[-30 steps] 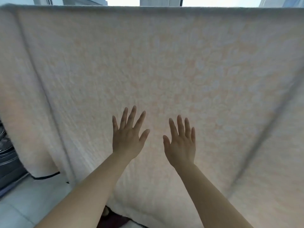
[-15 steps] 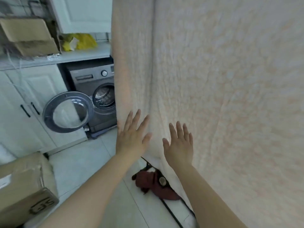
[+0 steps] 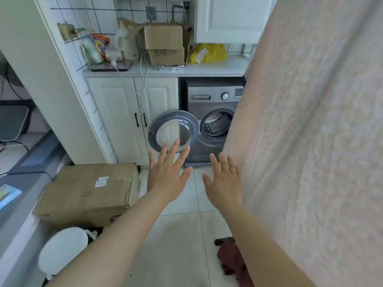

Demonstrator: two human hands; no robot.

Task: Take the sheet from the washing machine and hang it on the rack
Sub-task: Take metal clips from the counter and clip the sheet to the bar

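cardboard box (image 3: 91,191) on floor, near left | washing machine (image 3: 209,121) far centre, door (image 3: 173,131) swung open | left hand (image 3: 165,177) raised, fingers (image 3: 175,151) straight and spread, holding nothing, apart from sheet | right hand (image 3: 224,183) same, fingers straight, its outer edge just beside sheet | sheet (image 3: 310,131) hangs down, filling right side

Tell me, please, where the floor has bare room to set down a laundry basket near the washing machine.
Bare tiles lie between the cardboard box, the hanging sheet and the washing machine. It is crowded lower right at the dark red cloth, and lower left beside the white round thing.
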